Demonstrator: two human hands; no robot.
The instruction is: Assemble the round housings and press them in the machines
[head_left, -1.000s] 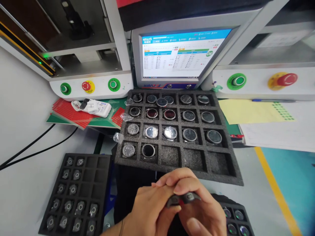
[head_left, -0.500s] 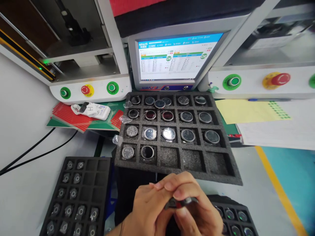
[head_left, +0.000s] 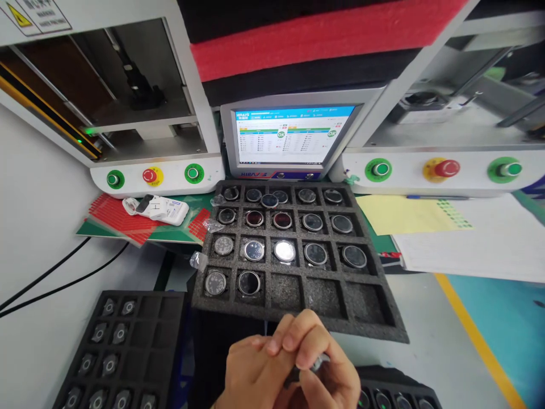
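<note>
Close together at the bottom centre, my left hand (head_left: 251,369) and my right hand (head_left: 330,355) are both closed around a small dark watch case (head_left: 293,375). Fingers hide most of it; only a dark edge and a greyish bit show between them. The right fingers lie across the back of the left hand, with the right thumb against the case. Just beyond my hands lies a grey foam tray (head_left: 272,311) of round watch cases. A dark-faced watch case (head_left: 249,282) sits in its front row, and one watch case (head_left: 269,200) rests across a divider at the back.
A black tray (head_left: 159,301) of small wrapped parts stands at lower left, another watch tray (head_left: 395,378) at lower right. Behind are a monitor (head_left: 289,136) and machines with green buttons (head_left: 381,169) and a red stop button (head_left: 447,168). A white handheld device (head_left: 164,209) lies left.
The head view has tilted up, so the trays and machines sit lower in the picture. My fingers have closed further over the watch case, which shows less than before.
</note>
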